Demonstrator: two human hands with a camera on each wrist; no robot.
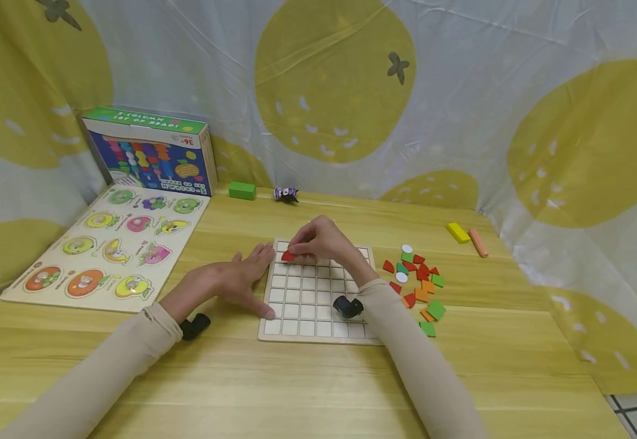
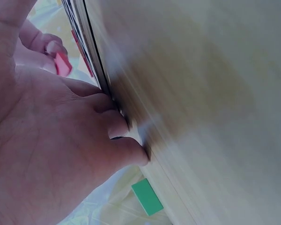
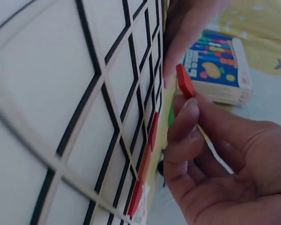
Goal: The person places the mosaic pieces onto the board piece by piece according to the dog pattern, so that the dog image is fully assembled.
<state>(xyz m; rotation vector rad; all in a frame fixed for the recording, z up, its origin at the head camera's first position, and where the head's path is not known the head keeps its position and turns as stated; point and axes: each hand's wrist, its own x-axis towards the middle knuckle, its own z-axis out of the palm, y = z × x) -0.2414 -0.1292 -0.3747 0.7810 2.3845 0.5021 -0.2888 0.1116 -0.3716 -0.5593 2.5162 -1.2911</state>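
A wooden grid board (image 1: 307, 297) lies flat on the table, its squares marked off by dark lines. My right hand (image 1: 320, 239) pinches a small red piece with a curved edge (image 1: 288, 256) between thumb and fingertips, over the board's far left corner. In the right wrist view, the held piece shows its thin edge, and a red piece (image 3: 135, 197) and an orange piece (image 3: 144, 161) sit along the board's far row. Fingers spread, my left hand (image 1: 238, 281) rests along the board's left edge, its thumb at the near left squares.
Loose red, green, orange and white pieces (image 1: 421, 294) lie right of the board. A fruit puzzle board (image 1: 90, 268) and an upright bead-set box (image 1: 153, 160) stand left. Behind are a green block (image 1: 242, 191) and a small figure (image 1: 286, 194); yellow (image 1: 458, 232) and orange sticks (image 1: 478, 242) lie far right.
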